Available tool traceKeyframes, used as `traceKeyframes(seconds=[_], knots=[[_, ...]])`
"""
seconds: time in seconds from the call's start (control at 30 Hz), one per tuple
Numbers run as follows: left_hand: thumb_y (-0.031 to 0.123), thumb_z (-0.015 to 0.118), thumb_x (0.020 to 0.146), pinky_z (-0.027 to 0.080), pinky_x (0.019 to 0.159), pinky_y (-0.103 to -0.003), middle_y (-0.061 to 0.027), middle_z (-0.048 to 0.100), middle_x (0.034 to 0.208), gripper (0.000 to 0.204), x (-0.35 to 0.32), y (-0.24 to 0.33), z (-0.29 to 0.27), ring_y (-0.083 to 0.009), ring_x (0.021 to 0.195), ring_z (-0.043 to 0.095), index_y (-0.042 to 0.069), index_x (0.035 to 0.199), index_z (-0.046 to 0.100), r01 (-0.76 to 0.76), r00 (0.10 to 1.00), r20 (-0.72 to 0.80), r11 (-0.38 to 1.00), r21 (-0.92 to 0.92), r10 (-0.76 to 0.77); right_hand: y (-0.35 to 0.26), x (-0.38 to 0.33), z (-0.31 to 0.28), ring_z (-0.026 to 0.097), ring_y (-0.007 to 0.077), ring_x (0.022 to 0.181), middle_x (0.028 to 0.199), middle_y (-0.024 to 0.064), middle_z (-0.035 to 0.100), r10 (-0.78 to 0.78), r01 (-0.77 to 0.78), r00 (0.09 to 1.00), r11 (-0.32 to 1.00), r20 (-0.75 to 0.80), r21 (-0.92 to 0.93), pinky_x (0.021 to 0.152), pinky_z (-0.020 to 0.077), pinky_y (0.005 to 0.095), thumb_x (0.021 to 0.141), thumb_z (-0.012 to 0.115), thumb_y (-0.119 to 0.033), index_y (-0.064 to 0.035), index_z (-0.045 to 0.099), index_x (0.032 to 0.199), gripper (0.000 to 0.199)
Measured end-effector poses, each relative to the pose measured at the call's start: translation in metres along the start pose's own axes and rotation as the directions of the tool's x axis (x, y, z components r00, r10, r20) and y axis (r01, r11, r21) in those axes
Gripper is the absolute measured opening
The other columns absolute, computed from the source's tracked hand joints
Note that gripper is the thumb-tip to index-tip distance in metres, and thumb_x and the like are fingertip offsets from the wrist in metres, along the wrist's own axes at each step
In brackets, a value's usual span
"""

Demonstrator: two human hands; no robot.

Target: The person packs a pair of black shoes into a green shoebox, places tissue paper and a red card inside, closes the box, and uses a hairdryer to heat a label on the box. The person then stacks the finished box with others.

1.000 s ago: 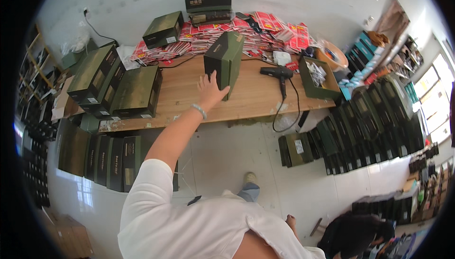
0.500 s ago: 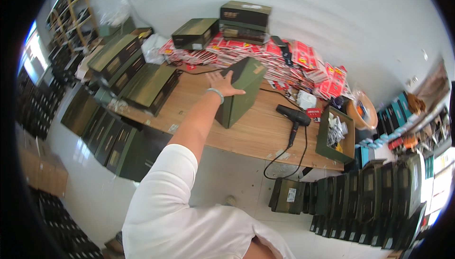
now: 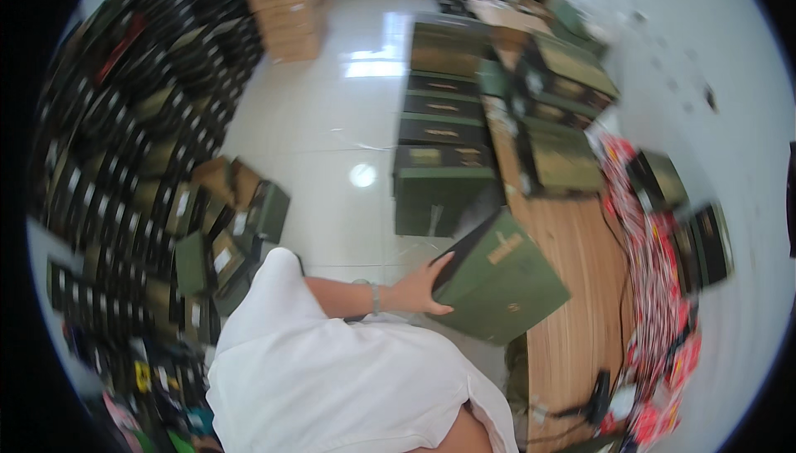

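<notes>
My left hand (image 3: 421,289) grips the near end of an olive green box (image 3: 502,291) with a gold label. The box is tilted and lies at the edge of the wooden table (image 3: 580,345), partly hanging over the floor. A thin bracelet sits on that wrist, and my white sleeve fills the lower part of the view. My right hand is not in view.
More green boxes stand on the table (image 3: 564,155) and in a row on the floor beside it (image 3: 439,196). Red packets (image 3: 659,312) lie along the wall. A black heat gun (image 3: 595,397) with a cable lies near the table end. Dark boxes (image 3: 108,171) and cardboard cartons (image 3: 286,1) line the left.
The view has swung round to the left. The green box, upright on the table before, is now tilted at the table's edge with my left hand still on it.
</notes>
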State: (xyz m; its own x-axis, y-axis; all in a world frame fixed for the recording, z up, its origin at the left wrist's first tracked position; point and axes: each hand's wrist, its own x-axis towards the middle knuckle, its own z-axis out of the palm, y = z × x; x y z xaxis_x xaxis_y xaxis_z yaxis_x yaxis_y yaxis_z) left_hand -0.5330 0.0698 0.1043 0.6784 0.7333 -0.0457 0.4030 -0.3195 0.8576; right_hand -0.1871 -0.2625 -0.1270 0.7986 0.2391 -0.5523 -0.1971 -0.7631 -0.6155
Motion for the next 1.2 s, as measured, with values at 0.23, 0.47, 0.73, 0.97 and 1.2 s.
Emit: traceKeyframes(seconds=[0.23, 0.47, 0.73, 0.97, 1.2], knots=[[0.064, 0.073, 0.065, 0.038, 0.106, -0.044, -0.0331, 0.038, 0.142, 0.127, -0.145, -0.183, -0.127, -0.0425, 0.131, 0.041, 0.006, 0.154, 0.003, 0.692, 0.309, -0.111, 0.303, -0.655, -0.944, -0.157, -0.008, 0.194, 0.057, 0.0172, 0.065, 0.080, 0.0053, 0.060, -0.127, 0.271, 0.885, 0.923, 0.448, -0.274, 0.054, 0.0456, 0.0321, 0.093, 0.054, -0.021, -0.0056, 0.060, 0.099, 0.018], [0.058, 0.077, 0.067, 0.028, 0.109, -0.055, -0.0189, 0.012, 0.155, 0.130, -0.233, -0.306, -0.210, -0.0340, 0.140, 0.026, 0.011, 0.152, -0.010, -0.159, -0.136, -0.020, 0.042, -0.986, -0.991, -0.278, -0.062, 0.376, 0.058, 0.0171, 0.069, 0.083, 0.0053, 0.062, -0.153, 0.501, 0.693, 0.805, 0.704, -0.319, 0.057, 0.0467, 0.0313, 0.093, 0.054, -0.022, -0.0054, 0.061, 0.103, 0.021], [0.065, 0.074, 0.069, 0.032, 0.098, -0.072, -0.0156, 0.014, 0.157, 0.123, -0.295, -0.435, -0.328, -0.0466, 0.136, 0.030, 0.023, 0.152, -0.007, -0.599, -0.245, -0.038, 0.182, -0.780, -0.969, -0.381, -0.117, 0.532, 0.060, 0.0149, 0.073, 0.090, 0.0044, 0.064, -0.077, 0.693, 0.430, 0.668, 0.900, -0.273, 0.060, 0.0475, 0.0295, 0.094, 0.058, -0.030, -0.0033, 0.059, 0.117, 0.035], [0.047, 0.054, 0.093, 0.041, 0.049, -0.040, -0.0111, 0.051, 0.086, 0.044, -0.258, -0.569, -0.319, -0.0230, 0.063, 0.048, 0.011, 0.117, 0.047, -0.394, -0.052, -0.051, 0.067, -0.917, -0.997, -0.419, -0.055, 0.655, 0.069, 0.0255, 0.092, 0.103, 0.0148, 0.070, -0.067, 0.869, 0.335, 0.406, 0.940, -0.281, 0.080, 0.0527, 0.0362, 0.089, 0.063, -0.034, -0.0020, 0.066, 0.115, 0.041], [0.040, 0.040, 0.096, 0.037, 0.046, -0.047, -0.0203, 0.056, 0.072, 0.044, -0.136, -0.583, -0.351, -0.0337, 0.050, 0.048, -0.002, 0.095, 0.053, 0.094, -0.022, 0.198, -0.199, -0.975, -0.980, -0.586, -0.062, 0.825, 0.066, 0.0309, 0.100, 0.105, 0.0185, 0.069, -0.158, 0.863, 0.307, 0.463, 0.938, -0.204, 0.087, 0.0505, 0.0387, 0.087, 0.063, -0.034, -0.0016, 0.065, 0.117, 0.044]])
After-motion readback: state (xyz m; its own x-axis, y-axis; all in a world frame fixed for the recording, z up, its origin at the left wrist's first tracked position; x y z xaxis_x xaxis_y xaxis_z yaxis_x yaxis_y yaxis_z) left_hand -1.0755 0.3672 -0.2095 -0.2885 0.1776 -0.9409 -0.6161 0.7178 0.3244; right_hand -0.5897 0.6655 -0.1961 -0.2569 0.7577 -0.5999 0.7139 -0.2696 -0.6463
